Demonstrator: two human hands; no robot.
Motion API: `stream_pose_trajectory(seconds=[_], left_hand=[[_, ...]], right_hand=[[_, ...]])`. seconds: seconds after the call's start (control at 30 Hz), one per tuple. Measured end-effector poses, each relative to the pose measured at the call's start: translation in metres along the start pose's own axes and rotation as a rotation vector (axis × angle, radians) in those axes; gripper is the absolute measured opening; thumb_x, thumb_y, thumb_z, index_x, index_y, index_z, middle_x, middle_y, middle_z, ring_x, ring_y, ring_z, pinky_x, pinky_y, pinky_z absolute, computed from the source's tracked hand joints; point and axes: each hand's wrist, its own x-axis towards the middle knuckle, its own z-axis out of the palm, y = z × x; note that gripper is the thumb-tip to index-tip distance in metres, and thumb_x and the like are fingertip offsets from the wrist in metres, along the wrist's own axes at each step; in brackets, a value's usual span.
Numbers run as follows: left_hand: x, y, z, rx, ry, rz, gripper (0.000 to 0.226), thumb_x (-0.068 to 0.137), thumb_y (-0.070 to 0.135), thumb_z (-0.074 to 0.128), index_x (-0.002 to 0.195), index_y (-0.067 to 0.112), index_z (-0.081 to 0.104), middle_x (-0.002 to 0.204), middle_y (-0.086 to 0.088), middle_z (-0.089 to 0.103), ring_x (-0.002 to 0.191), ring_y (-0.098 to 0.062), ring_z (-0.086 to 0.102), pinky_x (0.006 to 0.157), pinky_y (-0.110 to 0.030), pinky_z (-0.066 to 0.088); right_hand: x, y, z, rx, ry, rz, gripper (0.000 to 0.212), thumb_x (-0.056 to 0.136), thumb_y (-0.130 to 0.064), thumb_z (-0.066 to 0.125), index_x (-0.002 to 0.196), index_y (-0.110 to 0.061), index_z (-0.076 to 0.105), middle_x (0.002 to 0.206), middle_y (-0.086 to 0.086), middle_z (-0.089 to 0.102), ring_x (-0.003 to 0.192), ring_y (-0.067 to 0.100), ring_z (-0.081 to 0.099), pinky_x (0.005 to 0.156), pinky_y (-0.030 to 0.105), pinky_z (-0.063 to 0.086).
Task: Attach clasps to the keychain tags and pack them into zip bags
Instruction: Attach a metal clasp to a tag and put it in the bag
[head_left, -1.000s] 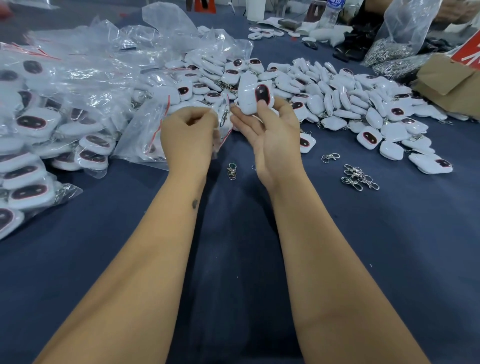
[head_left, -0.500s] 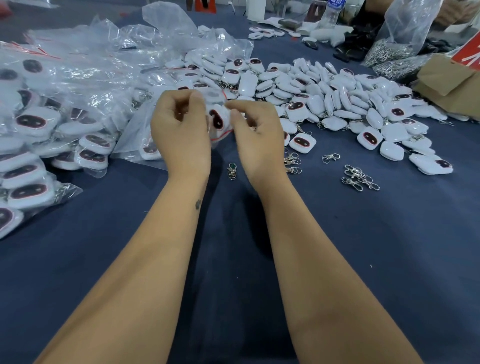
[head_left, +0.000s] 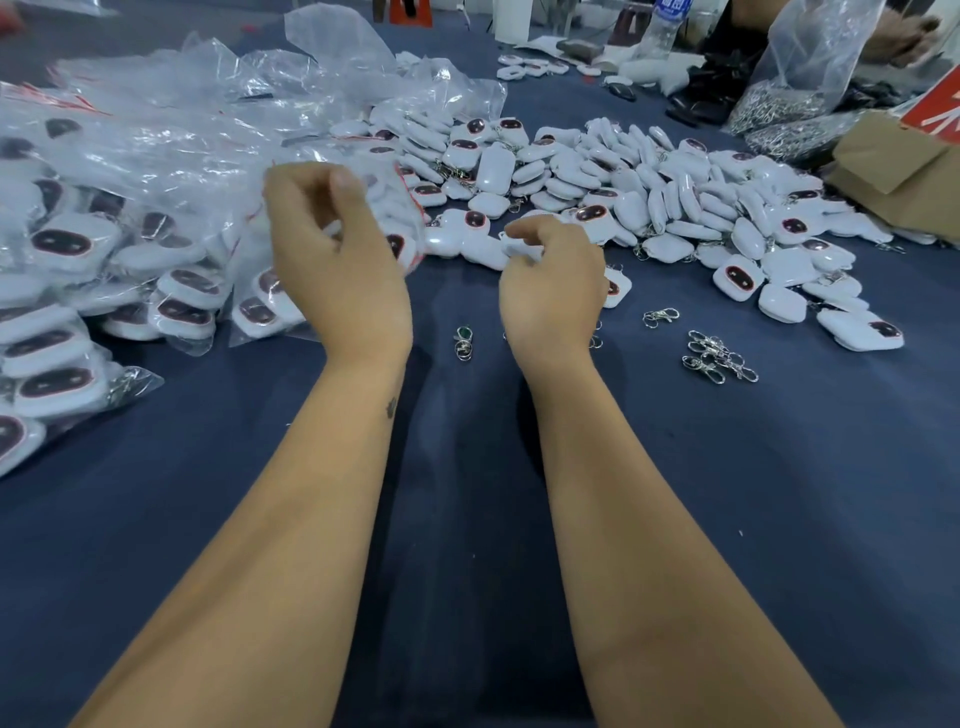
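Keychain tags heaped, one bag in the left grip

Keychain tags (head_left: 670, 208), white rounded plastic pieces with dark oval faces, lie in a broad heap across the upper centre and right of the frame on the dark blue cloth worktop (head_left: 779, 493). More of them sit sealed in clear zip bags (head_left: 78, 249) piled at the left. The left hand (head_left: 337, 270) is raised left of centre, its grip curled and pinching a clear zip bag with a red strip (head_left: 400, 228) that holds a tag. The right hand (head_left: 550, 286) rests at the near edge of the heap, fingers curled; whether it has hold of a tag, I cannot tell. Loose silver metal clasps (head_left: 717, 358) lie at centre right, and a single green-centred clasp (head_left: 464, 340) lies between the wrists.
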Motion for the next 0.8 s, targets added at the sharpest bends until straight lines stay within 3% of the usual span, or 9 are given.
stream_pose_trajectory(seconds=[0.1,0.17,0.27,0.4,0.6,0.73,0.8], left_hand=[[-0.004,-0.005,0.002,0.201,-0.184,-0.024,0.017,0.090,0.014,0.058,0.081,0.028,0.054,0.076,0.018,0.058,0.074,0.009,0.055,0.074,-0.010,0.042],[-0.006,-0.008,0.001,0.330,-0.301,-0.012,0.011,0.086,0.015,0.061,0.089,0.026,0.059,0.082,0.019,0.060,0.089,0.000,0.059,0.076,-0.012,0.043],[-0.007,-0.013,0.000,0.533,-0.434,0.079,0.024,0.079,0.017,0.065,0.101,0.026,0.064,0.089,0.019,0.060,0.107,-0.016,0.051,0.080,-0.016,0.033],[-0.009,-0.017,0.000,0.832,-0.526,0.150,0.035,0.077,0.016,0.064,0.109,0.032,0.065,0.105,0.014,0.064,0.117,-0.020,0.038,0.080,-0.026,0.014],[-0.007,-0.017,-0.003,0.874,-0.518,0.183,0.052,0.070,-0.006,0.053,0.104,0.030,0.068,0.105,0.008,0.066,0.118,-0.024,0.039,0.078,-0.027,0.012],[-0.009,-0.017,-0.002,0.911,-0.496,0.259,0.040,0.077,0.005,0.055,0.106,0.028,0.069,0.113,0.004,0.063,0.121,-0.027,0.040,0.084,-0.029,0.015],[-0.012,-0.016,0.001,0.802,-0.487,0.305,0.031,0.081,0.010,0.056,0.107,0.022,0.070,0.115,0.002,0.060,0.118,-0.027,0.043,0.087,-0.023,0.020]], right_hand=[[-0.001,0.002,0.002,-0.242,-0.099,-0.107,0.052,0.086,-0.009,0.048,0.134,-0.025,0.057,0.140,-0.001,0.053,0.131,0.025,0.040,0.108,0.039,0.033],[-0.002,0.005,0.004,-0.370,-0.188,-0.124,0.059,0.088,-0.016,0.050,0.146,-0.028,0.043,0.156,0.002,0.033,0.142,0.026,0.024,0.114,0.039,0.021],[-0.003,0.008,0.006,-0.435,-0.276,-0.092,0.067,0.091,-0.024,0.050,0.154,-0.029,0.026,0.164,0.006,0.012,0.150,0.027,0.006,0.119,0.046,0.006],[-0.002,0.010,0.008,-0.440,-0.197,-0.105,0.065,0.089,-0.021,0.053,0.151,-0.024,0.031,0.151,0.000,0.035,0.138,0.028,0.024,0.113,0.045,0.018],[-0.002,0.009,0.007,-0.412,-0.133,-0.144,0.047,0.092,-0.014,0.052,0.138,-0.025,0.049,0.135,-0.003,0.052,0.126,0.025,0.034,0.098,0.036,0.017],[-0.001,0.006,0.004,-0.278,-0.087,-0.152,0.034,0.100,-0.025,0.048,0.134,-0.022,0.052,0.132,-0.004,0.059,0.120,0.025,0.046,0.101,0.036,0.027],[-0.001,0.003,0.003,-0.170,-0.068,-0.143,0.030,0.101,-0.027,0.048,0.129,-0.019,0.056,0.127,-0.003,0.063,0.116,0.024,0.052,0.102,0.038,0.034]])
